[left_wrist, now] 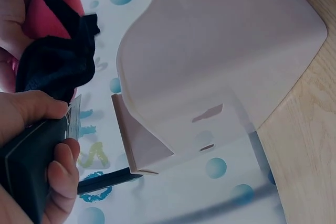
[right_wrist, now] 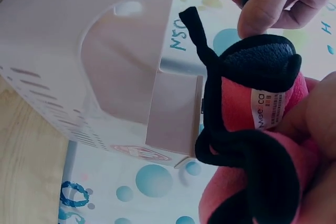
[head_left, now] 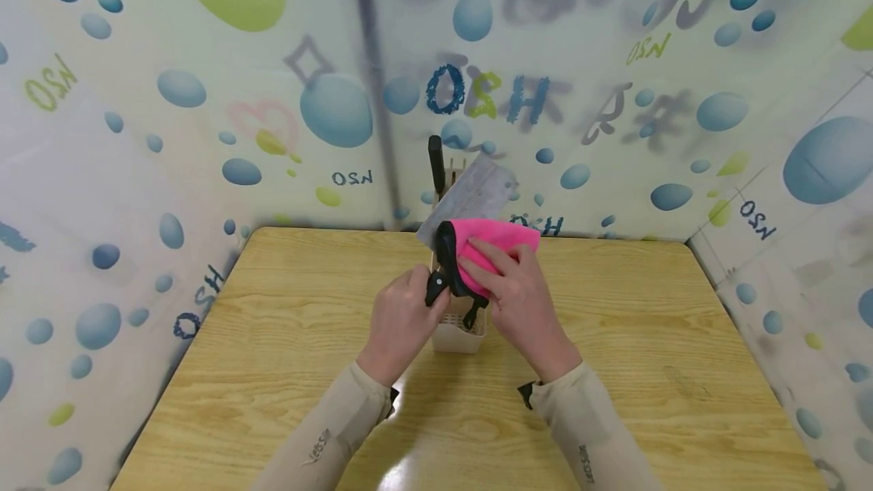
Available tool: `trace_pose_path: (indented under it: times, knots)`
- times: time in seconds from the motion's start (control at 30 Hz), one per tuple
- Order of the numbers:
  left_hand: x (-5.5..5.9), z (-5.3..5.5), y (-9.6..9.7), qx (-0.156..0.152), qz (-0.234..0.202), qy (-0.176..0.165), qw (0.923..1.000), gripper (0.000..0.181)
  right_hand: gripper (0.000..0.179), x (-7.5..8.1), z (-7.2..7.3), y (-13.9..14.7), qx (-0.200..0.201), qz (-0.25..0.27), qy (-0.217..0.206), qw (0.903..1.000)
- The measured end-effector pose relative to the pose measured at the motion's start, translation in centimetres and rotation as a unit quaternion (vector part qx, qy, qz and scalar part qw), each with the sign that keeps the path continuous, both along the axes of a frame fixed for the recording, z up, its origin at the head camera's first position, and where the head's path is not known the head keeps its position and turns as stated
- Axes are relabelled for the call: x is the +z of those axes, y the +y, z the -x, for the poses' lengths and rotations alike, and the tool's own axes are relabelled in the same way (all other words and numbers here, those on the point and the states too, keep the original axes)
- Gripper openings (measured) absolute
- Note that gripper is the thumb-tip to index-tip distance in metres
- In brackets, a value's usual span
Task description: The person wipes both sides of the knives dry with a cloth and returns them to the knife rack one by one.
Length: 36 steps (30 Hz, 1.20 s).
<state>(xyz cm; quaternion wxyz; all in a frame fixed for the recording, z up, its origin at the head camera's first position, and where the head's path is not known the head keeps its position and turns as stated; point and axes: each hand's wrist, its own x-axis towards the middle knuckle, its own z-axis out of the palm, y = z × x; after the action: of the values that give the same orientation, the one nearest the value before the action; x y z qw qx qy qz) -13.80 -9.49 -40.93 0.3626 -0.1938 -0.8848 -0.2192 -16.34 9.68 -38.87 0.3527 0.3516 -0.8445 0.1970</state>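
My left hand point(head_left: 401, 318) grips the black handle point(left_wrist: 32, 156) of a cleaver, whose broad grey blade point(head_left: 474, 192) slants up and to the right. A bright pink cloth with black edging point(head_left: 508, 237) is bunched in my right hand point(head_left: 525, 305), over the lower part of the blade near the handle. The fingers of that hand lie spread across the cloth. In the right wrist view a white label point(right_wrist: 266, 109) and a black loop point(right_wrist: 197, 27) show on the cloth. Below and behind both hands stands a pale knife holder point(head_left: 458, 341), partly hidden by them.
A second black-handled knife point(head_left: 436, 164) stands upright at the back of the holder. The holder rests on a light wood-grain table point(head_left: 307, 309). Beyond the table's far edge rises a white backdrop point(head_left: 273, 82) with blue and green dots and lettering.
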Motion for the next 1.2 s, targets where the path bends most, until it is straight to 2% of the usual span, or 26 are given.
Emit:
trace_pose_path:
  times: [0.3, 0.5, 0.7, 1.2]
  knots:
    - [0.1, -0.4, 0.5, -0.009, 0.013, 0.000, 0.9999, 0.033, 0.048, -0.1, 0.6, -0.1, -0.048, -0.014, 0.009, 0.9987]
    - [-0.2, -0.6, 0.8, -0.015, 0.009, -0.003, 0.9998, 0.032, 0.051, -0.1, 1.4, 0.3, -0.070, -0.020, 0.008, 0.9973]
    - [-0.2, -0.8, 0.8, -0.013, 0.013, 0.004, 0.9998, 0.032, 0.056, 0.0, 2.1, 1.0, -0.079, -0.015, 0.018, 0.9966]
    - [-0.1, -1.2, 0.8, -0.020, 0.013, 0.006, 0.9997, 0.030, 0.049, 0.3, 3.3, 2.5, -0.094, 0.008, 0.016, 0.9955]
